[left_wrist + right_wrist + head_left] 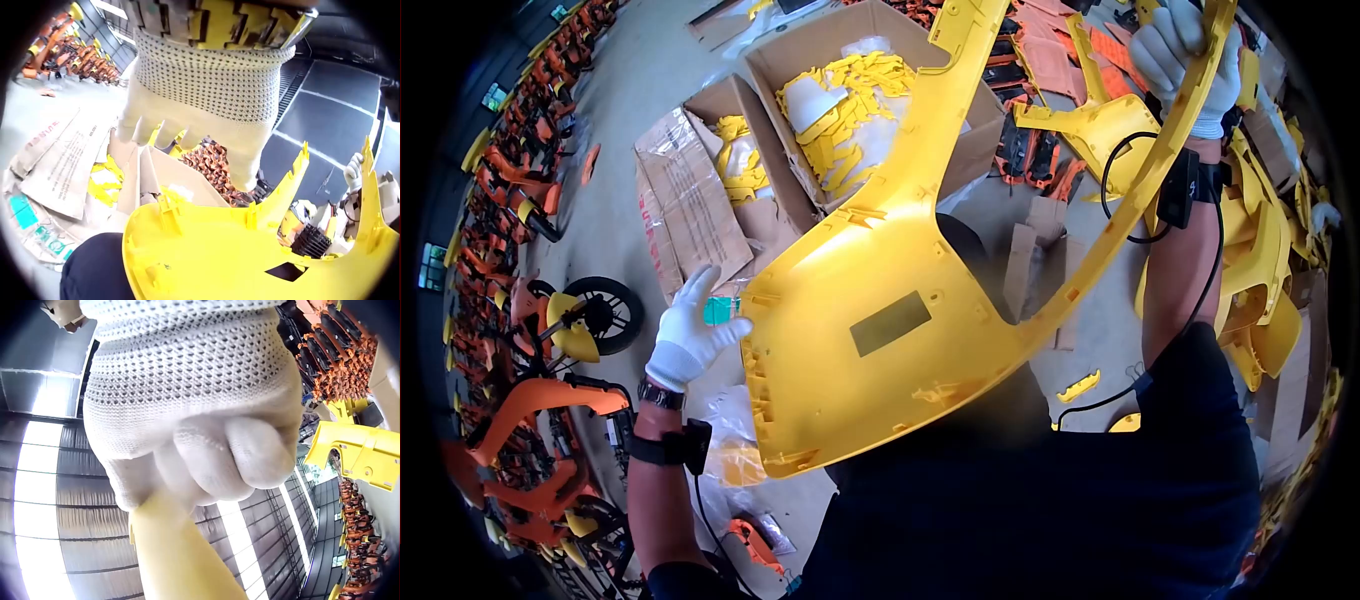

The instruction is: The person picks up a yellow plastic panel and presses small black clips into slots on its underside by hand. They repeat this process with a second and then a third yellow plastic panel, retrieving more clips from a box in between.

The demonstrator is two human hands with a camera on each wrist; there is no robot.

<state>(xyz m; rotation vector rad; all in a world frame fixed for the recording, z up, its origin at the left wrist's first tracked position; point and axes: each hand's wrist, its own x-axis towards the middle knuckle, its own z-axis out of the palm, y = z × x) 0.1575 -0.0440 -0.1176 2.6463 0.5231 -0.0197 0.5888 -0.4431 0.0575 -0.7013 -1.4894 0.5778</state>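
Observation:
A large yellow plastic body panel (830, 390) with two long prongs is held up in front of the person, its inner side showing clips and a grey-green rectangle. The right hand (1185, 65), in a white knit glove, grips one prong near its far end; in the right wrist view its curled fingers (209, 459) wrap the yellow strip (178, 556). The gloved left hand (690, 335) is beside the panel's left edge, thumb and fingers spread, thumb tip right at the edge. In the left wrist view the panel (200, 250) lies beyond that hand's fingertips.
Open cardboard boxes (765, 75) with small yellow parts stand on the floor ahead. More yellow panels (1265, 260) are piled at the right. Orange vehicles (530, 420) line the left side, one with a black wheel (605, 315). Cables (1210, 290) run along the arms.

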